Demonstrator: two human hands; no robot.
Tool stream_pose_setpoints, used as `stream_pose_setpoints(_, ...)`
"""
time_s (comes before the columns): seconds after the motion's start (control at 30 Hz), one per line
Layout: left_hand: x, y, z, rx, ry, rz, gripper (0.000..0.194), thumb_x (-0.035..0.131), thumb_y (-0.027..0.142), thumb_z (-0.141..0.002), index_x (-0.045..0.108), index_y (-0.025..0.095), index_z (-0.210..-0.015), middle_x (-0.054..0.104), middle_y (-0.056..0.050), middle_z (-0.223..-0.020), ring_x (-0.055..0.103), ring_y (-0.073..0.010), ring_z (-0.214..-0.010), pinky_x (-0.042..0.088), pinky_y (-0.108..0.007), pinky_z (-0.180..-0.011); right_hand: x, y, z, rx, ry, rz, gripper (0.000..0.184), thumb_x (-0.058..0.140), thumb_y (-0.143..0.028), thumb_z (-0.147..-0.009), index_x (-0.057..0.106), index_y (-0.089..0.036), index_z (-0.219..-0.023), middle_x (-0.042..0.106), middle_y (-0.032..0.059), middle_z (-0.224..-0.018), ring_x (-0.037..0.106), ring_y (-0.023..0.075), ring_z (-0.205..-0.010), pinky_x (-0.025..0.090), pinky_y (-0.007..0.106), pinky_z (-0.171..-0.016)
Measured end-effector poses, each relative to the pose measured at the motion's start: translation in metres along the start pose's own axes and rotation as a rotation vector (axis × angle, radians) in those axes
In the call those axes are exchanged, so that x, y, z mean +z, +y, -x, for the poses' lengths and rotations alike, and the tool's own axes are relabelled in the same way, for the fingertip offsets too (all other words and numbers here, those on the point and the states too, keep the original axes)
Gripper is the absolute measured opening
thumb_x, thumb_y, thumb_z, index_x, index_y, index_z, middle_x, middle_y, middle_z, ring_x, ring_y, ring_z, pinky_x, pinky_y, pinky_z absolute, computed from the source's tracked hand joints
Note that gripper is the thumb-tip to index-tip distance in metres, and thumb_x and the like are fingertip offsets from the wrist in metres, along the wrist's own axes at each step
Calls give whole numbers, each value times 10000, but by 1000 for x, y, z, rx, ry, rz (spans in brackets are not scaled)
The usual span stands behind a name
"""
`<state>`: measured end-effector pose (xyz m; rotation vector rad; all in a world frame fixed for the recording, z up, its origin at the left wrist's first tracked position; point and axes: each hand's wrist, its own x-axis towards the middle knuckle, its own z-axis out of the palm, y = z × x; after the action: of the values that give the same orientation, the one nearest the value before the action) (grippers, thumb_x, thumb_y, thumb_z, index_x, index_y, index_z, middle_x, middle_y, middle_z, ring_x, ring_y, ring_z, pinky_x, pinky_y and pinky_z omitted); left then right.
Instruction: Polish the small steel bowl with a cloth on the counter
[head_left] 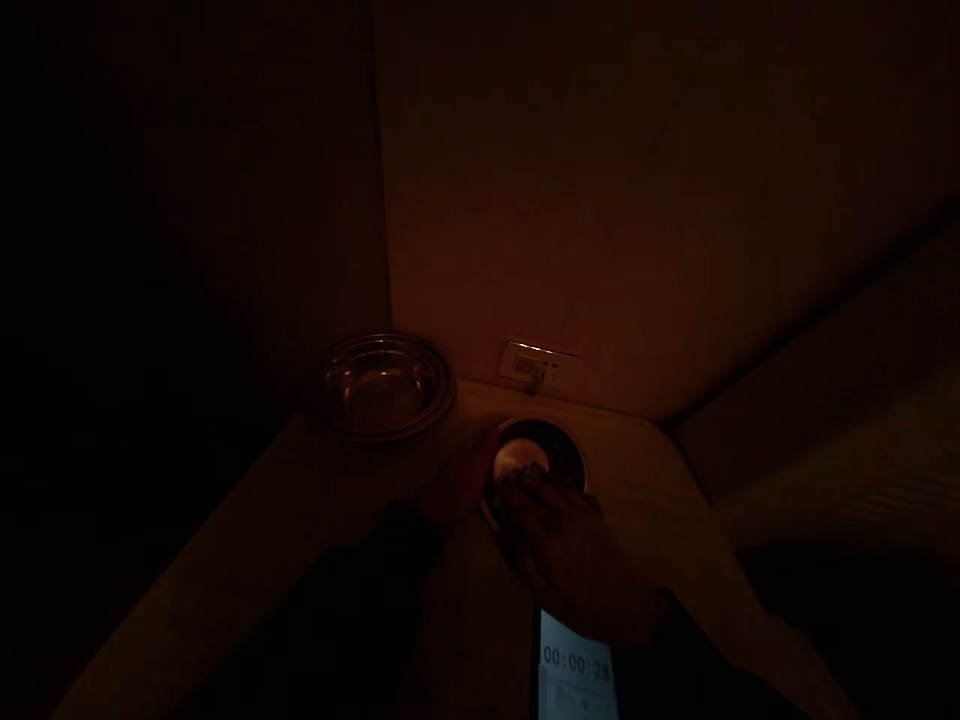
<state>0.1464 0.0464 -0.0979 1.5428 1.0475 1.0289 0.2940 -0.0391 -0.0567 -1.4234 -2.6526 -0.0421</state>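
A round, shiny metal dish [576,452] lies on the pale tabletop, its inside catching an orange glow. My left hand [466,478] is at the dish's left side, fingers curled against the rim. Over the dish's near part, my right hand [566,535] presses down with bent fingers. Under and beside those fingers shows a dark crumpled piece that looks like a cloth [592,502]; its outline is mostly lost in the dark. Below my right wrist lies a lit phone [577,665] with a timer reading 00:00:28.
At the table's back left corner stands a wider metal bowl or stack of dishes [386,390]. A switch and socket plate [536,364] is on the wall [570,220] just behind the table [645,500]. The room is very dark.
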Motion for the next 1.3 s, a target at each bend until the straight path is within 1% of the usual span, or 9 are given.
stream_pose_setpoints(0.17, -1, 2, -1, -19, -50, 31, 521, 244, 453, -924, 605, 156, -1155, 653, -79, -1179, 588, -193, -1089, 402, -341, -1017, 3, 2, -21, 19, 39, 48, 472, 434, -205, -880, 436, -82, -1335, 504, 143, -1336, 429, 269, -1231, 375, 445, -1003)
stream_pose_setpoints(0.3, -2, 5, 1, -32, -12, 7, 486, 277, 420, -921, 582, 144, -1179, 612, -86, -1246, 557, -195, -1140, 376, -338, -1036, 0, 0, -33, 66, 60, 6, 457, 412, -193, -894, 429, -83, -1337, 500, 148, -1334, 434, 255, -1223, 389, 426, -994)
stream_pose_setpoints(0.43, -2, 11, 3, -42, -16, 67, 457, 286, 400, -926, 600, 159, -1154, 646, -67, -1193, 589, -186, -1081, 408, -320, -1004, -9, -2, -24, 16, -12, -112, 390, 393, -214, -916, 479, -128, -1287, 557, 127, -1255, 490, 228, -1157, 412, 397, -960)
stream_pose_setpoints(0.53, 0, 10, 3, -41, -17, 115, 458, 283, 411, -927, 611, 169, -1136, 668, -59, -1147, 603, -188, -1052, 430, -321, -980, -11, -2, -13, -2, -55, -124, 353, 420, -216, -910, 519, -150, -1242, 586, 116, -1204, 529, 224, -1103, 416, 388, -939)
stream_pose_setpoints(0.73, 0, 5, 1, -26, -3, 42, 479, 282, 436, -920, 624, 155, -1104, 667, -74, -1145, 597, -207, -1065, 429, -344, -985, 0, -2, -15, -38, 13, -6, 406, 427, -194, -899, 462, -118, -1296, 545, 138, -1284, 428, 255, -1227, 362, 455, -978)
stream_pose_setpoints(0.87, 0, 6, 1, -28, -22, 48, 482, 271, 425, -922, 618, 147, -1108, 666, -77, -1147, 593, -196, -1080, 404, -336, -1014, 5, -2, -28, 26, 52, 85, 460, 436, -217, -896, 418, -95, -1340, 488, 139, -1352, 396, 288, -1238, 349, 479, -973)
stream_pose_setpoints(1.07, 0, 10, 2, 38, -59, 84, 485, 252, 411, -934, 600, 159, -1159, 641, -65, -1203, 575, -182, -1118, 399, -318, -1028, 4, 5, -27, 182, 47, 256, 438, 441, -195, -874, 484, -5, -1265, 548, 206, -1260, 459, 343, -1136, 373, 499, -903)
stream_pose_setpoints(1.17, -1, 12, 3, 79, -62, 72, 480, 237, 388, -940, 587, 168, -1183, 642, -57, -1203, 581, -171, -1110, 413, -308, -1015, 4, 7, -23, 204, 39, 272, 405, 451, -194, -868, 518, -17, -1227, 573, 211, -1220, 466, 341, -1130, 374, 497, -897)
stream_pose_setpoints(1.3, -1, 9, 2, 87, -36, -3, 461, 258, 362, -936, 576, 159, -1202, 634, -68, -1216, 564, -183, -1137, 392, -337, -1036, 6, 6, -29, 202, 57, 225, 423, 441, -205, -879, 487, -36, -1264, 575, 192, -1230, 452, 327, -1162, 374, 491, -916)
